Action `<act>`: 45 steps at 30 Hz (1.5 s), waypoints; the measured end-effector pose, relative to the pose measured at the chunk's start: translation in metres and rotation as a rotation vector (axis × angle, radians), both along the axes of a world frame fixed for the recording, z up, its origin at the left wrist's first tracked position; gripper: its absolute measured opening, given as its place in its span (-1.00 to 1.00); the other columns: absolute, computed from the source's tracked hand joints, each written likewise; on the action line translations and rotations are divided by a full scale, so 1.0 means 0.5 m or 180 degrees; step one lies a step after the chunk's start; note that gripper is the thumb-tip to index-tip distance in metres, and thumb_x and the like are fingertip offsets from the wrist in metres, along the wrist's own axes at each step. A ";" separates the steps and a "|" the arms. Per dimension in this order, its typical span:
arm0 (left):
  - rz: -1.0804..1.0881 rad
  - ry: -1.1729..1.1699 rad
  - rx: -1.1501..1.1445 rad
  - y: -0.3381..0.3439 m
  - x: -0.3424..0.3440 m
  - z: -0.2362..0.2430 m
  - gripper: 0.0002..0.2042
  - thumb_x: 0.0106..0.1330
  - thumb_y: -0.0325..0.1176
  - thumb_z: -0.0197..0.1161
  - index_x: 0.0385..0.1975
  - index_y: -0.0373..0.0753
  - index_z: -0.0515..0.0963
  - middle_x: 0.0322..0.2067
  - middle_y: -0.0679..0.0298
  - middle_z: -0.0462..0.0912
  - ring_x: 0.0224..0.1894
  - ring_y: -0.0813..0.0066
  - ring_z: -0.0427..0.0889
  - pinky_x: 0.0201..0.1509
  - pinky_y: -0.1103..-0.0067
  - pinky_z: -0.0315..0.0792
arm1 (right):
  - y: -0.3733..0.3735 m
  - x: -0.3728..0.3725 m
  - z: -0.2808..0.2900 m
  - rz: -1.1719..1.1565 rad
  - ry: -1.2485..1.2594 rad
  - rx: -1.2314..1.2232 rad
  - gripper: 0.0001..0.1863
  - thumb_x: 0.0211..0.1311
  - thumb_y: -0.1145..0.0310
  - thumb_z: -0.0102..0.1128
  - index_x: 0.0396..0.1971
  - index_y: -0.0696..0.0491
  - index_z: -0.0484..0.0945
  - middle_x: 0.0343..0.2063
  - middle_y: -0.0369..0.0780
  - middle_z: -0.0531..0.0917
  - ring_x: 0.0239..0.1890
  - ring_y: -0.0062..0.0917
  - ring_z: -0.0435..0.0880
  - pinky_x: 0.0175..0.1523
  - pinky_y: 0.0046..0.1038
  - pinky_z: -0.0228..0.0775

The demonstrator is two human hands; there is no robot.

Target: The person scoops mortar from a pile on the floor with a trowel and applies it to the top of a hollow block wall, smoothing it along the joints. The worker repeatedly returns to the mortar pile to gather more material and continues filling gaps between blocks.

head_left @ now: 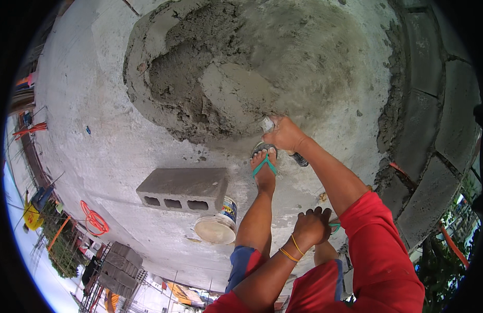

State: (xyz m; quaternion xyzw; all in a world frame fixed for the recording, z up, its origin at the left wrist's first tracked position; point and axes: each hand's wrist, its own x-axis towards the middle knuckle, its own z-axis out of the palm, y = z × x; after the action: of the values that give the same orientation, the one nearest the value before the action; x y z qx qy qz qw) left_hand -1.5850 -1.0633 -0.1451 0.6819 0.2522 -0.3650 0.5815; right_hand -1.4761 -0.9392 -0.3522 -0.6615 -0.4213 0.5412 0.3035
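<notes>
1. Plastic tub (219, 223): lies on its side on the concrete slab (95, 104), just beside the near end of the hollow concrete block (183, 189). A blue, white and yellow label band wraps its wall; its pale round end faces the camera, and whether it holds anything cannot be told.
2. Trowel (275, 136): long axis runs from the dark handle, lower right, up-left to the blade tip at the edge of the wet mortar heap (241, 73).
3. Right hand (286, 133): clenched around the trowel handle, just above the foot in a green-strapped sandal (264, 166).
4. Left hand (312, 225): curled loosely and resting on the knee, grasping nothing visible; yellow bands circle the wrist.
5. Block wall (434, 125): curves along the right, mortar in its joints.
</notes>
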 end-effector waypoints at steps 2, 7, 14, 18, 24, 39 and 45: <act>-0.0162 0.0130 0.0319 -0.017 -0.008 -0.010 -0.57 0.35 -0.08 0.23 0.09 -0.21 0.46 0.02 -0.02 0.60 0.04 -0.06 0.64 0.05 0.05 0.49 | -0.036 0.013 0.082 0.0900 -0.0597 0.1284 -0.57 -0.05 0.26 0.41 -0.21 0.23 0.62 -0.43 -0.03 0.72 -0.38 -0.18 0.73 -0.03 -0.28 0.57; -0.1008 0.0567 0.0269 -0.124 -0.021 -0.032 -0.44 0.41 -0.06 0.23 0.28 -0.28 0.40 0.23 -0.16 0.51 0.26 -0.13 0.52 0.29 0.18 0.43 | -0.369 0.092 0.389 -0.0638 0.0675 -0.0203 -0.50 -0.09 0.22 0.33 -0.11 0.21 0.66 -0.39 0.16 0.70 -0.33 0.06 0.71 -0.16 -0.16 0.59; -0.0566 0.0234 0.0484 -0.322 -0.092 0.023 -0.56 0.42 -0.20 0.22 0.18 -0.35 0.53 0.09 -0.16 0.65 0.15 -0.03 0.64 0.25 0.29 0.48 | -1.043 0.126 0.722 -0.1251 0.0080 -0.1035 -0.56 -0.02 0.20 0.36 -0.21 0.22 0.58 -0.55 0.06 0.66 -0.47 0.00 0.68 -0.29 -0.14 0.55; 0.0140 -0.0014 0.0325 -0.450 -0.092 0.084 -0.55 0.42 -0.30 0.21 0.22 -0.45 0.49 0.09 -0.11 0.67 0.17 0.12 0.65 0.26 0.40 0.47 | -1.434 0.108 0.872 -0.2194 -0.0058 -0.1025 -0.61 0.04 0.17 0.41 -0.26 0.14 0.57 -0.56 -0.01 0.65 -0.48 -0.21 0.68 -0.25 -0.29 0.55; 0.0561 0.0349 0.0202 -0.660 -0.044 0.235 -0.56 0.42 -0.33 0.20 0.21 -0.48 0.49 0.03 0.00 0.69 -0.02 0.31 0.68 0.13 0.49 0.52 | -1.833 0.105 1.002 -0.2440 0.0065 -0.2458 -0.59 0.03 0.27 0.46 -0.17 0.19 0.61 -0.59 -0.19 0.61 -0.51 -0.53 0.59 -0.33 -0.38 0.48; 0.0481 0.0062 0.0365 -0.872 0.027 0.458 -0.59 0.45 -0.33 0.18 0.19 -0.48 0.50 -0.02 0.13 0.69 -0.14 0.45 0.68 0.01 0.53 0.53 | -1.946 0.288 1.054 -0.2623 -0.1827 -0.2814 -0.53 0.20 0.22 0.34 0.01 0.22 0.54 -0.19 0.10 0.71 -0.07 0.00 0.71 0.01 -0.10 0.57; 0.0586 0.0110 0.0362 -0.839 0.012 0.464 -0.59 0.42 -0.38 0.20 0.19 -0.49 0.51 0.06 -0.06 0.68 0.11 0.24 0.66 0.20 0.46 0.50 | -1.986 0.144 1.028 -0.2555 -0.2305 -0.2775 -0.49 0.31 0.26 0.18 0.17 0.26 0.46 0.06 0.14 0.62 0.06 0.02 0.66 0.21 -0.09 0.49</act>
State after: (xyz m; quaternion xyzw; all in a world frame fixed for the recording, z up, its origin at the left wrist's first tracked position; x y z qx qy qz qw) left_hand -1.5793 -1.4829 0.0868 0.6814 0.3441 -0.3069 0.5684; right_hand -1.4041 -1.9322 0.1618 -0.9666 0.0370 0.2522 0.0272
